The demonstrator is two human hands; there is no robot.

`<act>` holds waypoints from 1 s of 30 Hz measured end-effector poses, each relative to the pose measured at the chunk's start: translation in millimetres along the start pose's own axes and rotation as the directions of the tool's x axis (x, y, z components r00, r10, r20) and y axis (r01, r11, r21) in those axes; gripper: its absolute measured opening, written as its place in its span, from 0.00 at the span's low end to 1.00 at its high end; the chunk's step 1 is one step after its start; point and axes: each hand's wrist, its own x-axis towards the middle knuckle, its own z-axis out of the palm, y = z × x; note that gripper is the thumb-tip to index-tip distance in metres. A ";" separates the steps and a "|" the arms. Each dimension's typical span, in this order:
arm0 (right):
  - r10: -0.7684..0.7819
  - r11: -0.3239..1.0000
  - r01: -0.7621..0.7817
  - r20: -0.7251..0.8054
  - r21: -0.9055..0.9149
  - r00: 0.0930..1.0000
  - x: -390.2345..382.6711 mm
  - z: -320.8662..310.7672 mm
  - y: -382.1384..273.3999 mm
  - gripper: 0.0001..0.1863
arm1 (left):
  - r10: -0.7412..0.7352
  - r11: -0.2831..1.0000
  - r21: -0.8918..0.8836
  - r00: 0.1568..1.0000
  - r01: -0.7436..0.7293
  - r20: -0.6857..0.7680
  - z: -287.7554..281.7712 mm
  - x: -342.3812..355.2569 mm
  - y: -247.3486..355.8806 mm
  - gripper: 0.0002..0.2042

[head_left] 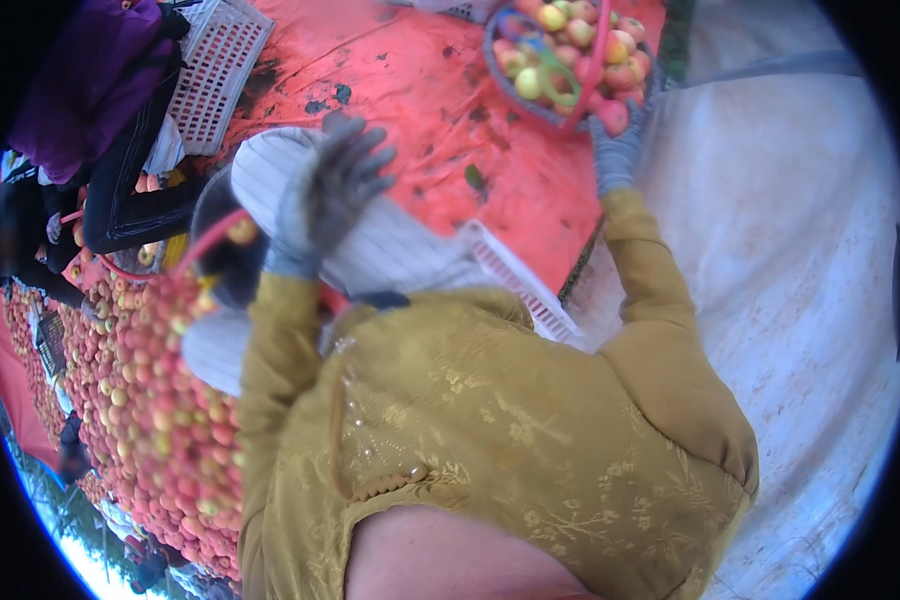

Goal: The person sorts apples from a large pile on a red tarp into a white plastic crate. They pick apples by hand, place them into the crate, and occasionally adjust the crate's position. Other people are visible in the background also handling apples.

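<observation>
My left hand (342, 185), in a grey glove, is raised over my striped trouser leg (390, 240). Its fingers are spread and it holds nothing. Beneath and beside it is a dark bucket (228, 205) with a pink-red handle and an apple (241, 231) inside. My right hand (618, 155), gloved too, reaches far forward to the near rim of a full basket of apples (558, 118). A red apple (612, 117) sits in its fingers. Coloured rings (562, 80), green and blue, blurred, lie over the apples beside the basket's red handle.
A large heap of apples (160, 390) spreads on the left. Another person (90, 90) in purple and dark trousers crouches near a white plastic crate (215, 75). A white crate edge (525, 280) lies by my knee. Red sheeting (420, 110) meets pale sheeting (770, 250) on the right.
</observation>
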 end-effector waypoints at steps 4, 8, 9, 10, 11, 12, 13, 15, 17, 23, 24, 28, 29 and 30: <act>-0.001 0.984 0.015 0.082 -0.176 0.997 24.1 1.8 -9.9 0.45 | 0.000 1.000 0.024 1.000 0.001 -0.016 -2.9 1.0 1.3 0.31; -0.120 0.911 0.176 0.168 -0.373 0.979 39.3 4.4 8.7 0.45 | 0.001 1.000 0.007 1.000 -0.001 -0.019 -0.1 1.7 1.2 0.32; -0.119 0.927 0.167 0.159 -0.336 0.980 40.3 2.5 19.4 0.45 | 0.004 1.000 0.004 1.000 -0.004 -0.013 -0.3 2.1 0.7 0.32; -0.117 0.942 0.157 0.150 -0.296 0.982 40.6 0.8 24.9 0.45 | 0.007 1.000 0.006 1.000 -0.007 -0.008 -0.6 2.5 1.1 0.32; -0.113 0.956 0.146 0.140 -0.255 0.984 41.8 0.9 29.6 0.45 | 0.007 1.000 0.003 1.000 -0.007 -0.005 -0.8 2.7 0.7 0.32; -0.122 0.955 0.157 0.151 -0.252 0.981 43.7 1.1 33.7 0.44 | 0.007 1.000 0.000 1.000 -0.007 -0.003 -0.9 2.6 -0.3 0.33; -0.127 0.955 0.166 0.167 -0.246 0.978 42.3 -1.2 28.4 0.44 | 0.005 1.000 -0.001 1.000 -0.005 -0.005 -1.4 0.8 -0.7 0.33; -0.112 0.939 0.175 0.218 -0.297 0.969 41.0 -4.1 14.1 0.43 | 0.006 1.000 0.016 1.000 -0.006 -0.020 -0.7 -1.7 0.5 0.34; -0.066 0.893 0.181 0.278 -0.412 0.958 43.9 -6.0 -10.8 0.42 | 0.007 1.000 0.015 1.000 -0.006 -0.023 0.9 -0.9 1.6 0.34; -0.106 0.910 0.200 0.263 -0.364 0.959 48.7 5.5 -11.4 0.43 | 0.032 0.999 -0.007 0.999 -0.032 -0.007 -1.9 -1.4 -1.0 0.34; -0.094 0.919 0.189 0.274 -0.346 0.957 47.5 9.4 -8.6 0.44 | 0.034 0.999 -0.009 0.999 -0.034 -0.007 -2.6 -2.4 -0.7 0.34; -0.067 0.916 0.182 0.312 -0.357 0.948 41.9 14.2 8.2 0.47 | 0.020 1.000 -0.003 1.000 -0.020 -0.019 -3.2 -1.7 -1.0 0.34; -0.067 0.908 0.192 0.322 -0.373 0.944 40.4 15.0 8.7 0.47 | 0.022 1.000 -0.005 1.000 -0.022 -0.017 -2.6 -2.1 -1.0 0.34; -0.060 0.902 0.193 0.332 -0.385 0.941 38.5 15.5 8.7 0.47 | 0.024 1.000 -0.007 1.000 -0.024 -0.015 -1.9 -2.5 -1.1 0.34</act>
